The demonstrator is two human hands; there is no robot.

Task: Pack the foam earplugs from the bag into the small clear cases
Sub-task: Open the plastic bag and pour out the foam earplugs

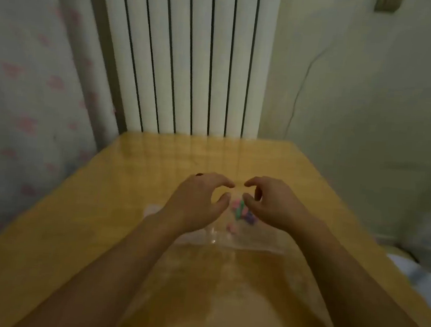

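A clear plastic bag [252, 241] lies on the wooden table [101, 205], blurred. Inside it is a cluster of pink, green and purple foam earplugs [241, 212]. My left hand [195, 203] hovers over the bag's left part, fingers curved, thumb and forefinger apart and holding nothing. My right hand [273, 205] mirrors it on the right, also curved and empty. The earplugs show in the gap between the two hands. A faint clear shape [153, 208] sits left of my left wrist; I cannot tell whether it is a case or part of the bag.
A white radiator [192, 57] stands behind the table's far edge. A flowered curtain [27, 94] hangs at the left and a pale wall [371, 98] is on the right. Something white [413, 274] lies past the table's right edge.
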